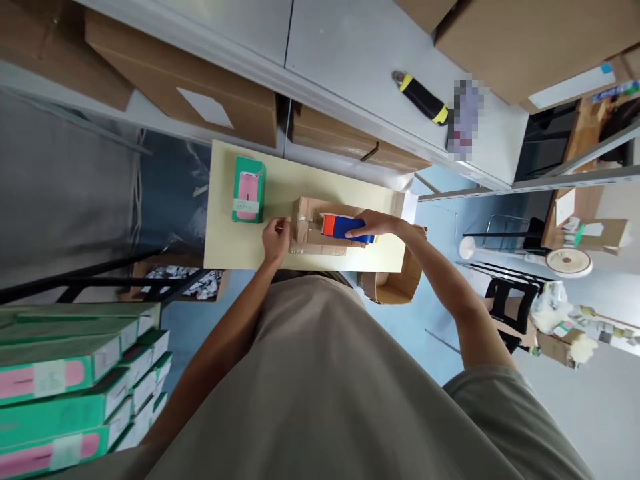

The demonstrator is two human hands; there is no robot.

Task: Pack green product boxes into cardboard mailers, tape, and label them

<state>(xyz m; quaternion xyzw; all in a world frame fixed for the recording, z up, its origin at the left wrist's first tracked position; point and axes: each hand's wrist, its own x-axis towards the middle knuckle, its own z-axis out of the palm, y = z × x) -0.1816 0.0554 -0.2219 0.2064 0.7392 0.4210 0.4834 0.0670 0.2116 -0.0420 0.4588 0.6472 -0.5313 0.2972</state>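
My right hand (373, 225) is wrapped round a blue and orange tape dispenser (343, 227). The dispenser lies over a brown cardboard box (314, 239), and shiny clear tape shows near the box's left end. Beside that end is my left hand (277, 239), its fingers curled together; whether anything is pinched in them cannot be made out. Further left on the pale yellow tabletop (220, 243) lies a green box (249, 190) with a pink picture on it.
A grey shelf (345, 60) behind the tabletop carries a black and yellow-handled tool (423, 99) and cartons. Green boxes (65, 407) are stacked at lower left. Below the tabletop stand an open carton (400, 283) on the right and a carton of crumpled material (190, 283) on the left.
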